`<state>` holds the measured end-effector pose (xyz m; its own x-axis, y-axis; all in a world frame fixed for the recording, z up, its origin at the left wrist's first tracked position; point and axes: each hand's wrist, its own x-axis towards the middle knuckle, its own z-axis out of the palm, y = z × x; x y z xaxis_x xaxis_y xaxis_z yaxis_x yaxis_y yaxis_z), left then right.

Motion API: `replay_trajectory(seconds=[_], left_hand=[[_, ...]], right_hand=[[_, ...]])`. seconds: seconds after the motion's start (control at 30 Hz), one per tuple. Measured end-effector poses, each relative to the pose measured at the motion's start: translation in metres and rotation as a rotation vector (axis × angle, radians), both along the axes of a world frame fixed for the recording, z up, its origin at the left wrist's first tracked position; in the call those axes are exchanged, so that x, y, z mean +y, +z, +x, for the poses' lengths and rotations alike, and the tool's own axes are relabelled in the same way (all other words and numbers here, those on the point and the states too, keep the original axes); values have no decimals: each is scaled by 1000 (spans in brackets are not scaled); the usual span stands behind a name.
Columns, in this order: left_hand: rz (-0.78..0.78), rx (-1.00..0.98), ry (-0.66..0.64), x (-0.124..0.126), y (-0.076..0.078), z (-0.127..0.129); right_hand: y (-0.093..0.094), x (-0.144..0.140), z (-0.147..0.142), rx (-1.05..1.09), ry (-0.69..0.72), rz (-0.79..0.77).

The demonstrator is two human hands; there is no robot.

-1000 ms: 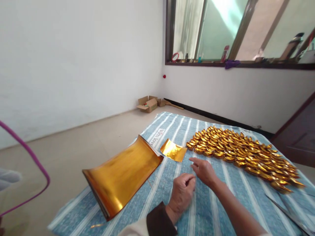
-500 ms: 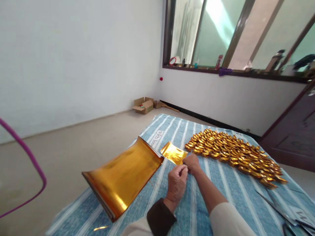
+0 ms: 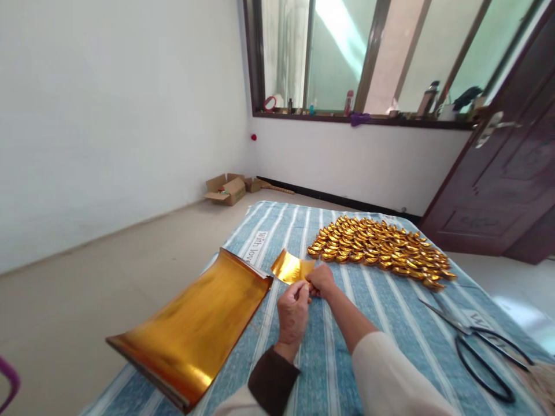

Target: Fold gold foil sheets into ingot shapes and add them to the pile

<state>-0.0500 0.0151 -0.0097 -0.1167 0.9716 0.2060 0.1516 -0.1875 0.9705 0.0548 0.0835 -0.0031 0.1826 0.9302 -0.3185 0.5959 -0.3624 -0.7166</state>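
A small sheet of gold foil paper (image 3: pixel 287 268) curves up from the cloth in the middle of the table. Closed at its near right corner, my left hand (image 3: pixel 293 309) pinches the edge between thumb and fingers. Right beside it my right hand (image 3: pixel 321 279) grips the same sheet with curled fingers, which partly hide the paper. To the left lies a stack of large gold foil sheets (image 3: pixel 195 329) with raised ends. Beyond my right hand, many folded gold foil ingots (image 3: pixel 377 245) are massed in rows.
Black-handled scissors (image 3: pixel 466 332) lie partly spread at the table's right side. The blue striped cloth (image 3: pixel 312 358) covers the table. An opened cardboard box (image 3: pixel 226 189) stands on the floor by the wall. At right is a dark red door (image 3: pixel 489 190).
My view has swung to the right, bringing the whole scissors and more of the door into sight. The small sheet now bends upward more, with both hands still at its near edge.
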Motion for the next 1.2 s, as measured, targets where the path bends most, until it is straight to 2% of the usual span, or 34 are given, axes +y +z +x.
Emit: replay_trajectory(seconds=[0.1, 0.2, 0.33, 0.5, 0.6, 0.7, 0.97, 1.2], left_hand=[[-19, 20, 34, 6, -5, -3], [-45, 58, 73, 13, -7, -7], [-112, 162, 46, 19, -2, -9], [-210, 279, -78, 22, 5, -2], [-250, 315, -155, 23, 7, 1], [-293, 348, -156, 25, 7, 1], [-385, 184, -146, 26, 12, 2], [-457, 57, -203, 24, 14, 4]], right_hand=[[-2, -18, 12, 42, -3, -147], [-3, -43, 34, 52, -12, -198], [-1, -75, 61, 57, -54, -202], [1, -98, 79, 23, -125, -106], [6, -106, 83, -60, -145, -9], [12, -114, 83, -174, -153, 62], [15, -124, 89, -297, -111, 68], [17, -111, 99, -277, -89, 99]])
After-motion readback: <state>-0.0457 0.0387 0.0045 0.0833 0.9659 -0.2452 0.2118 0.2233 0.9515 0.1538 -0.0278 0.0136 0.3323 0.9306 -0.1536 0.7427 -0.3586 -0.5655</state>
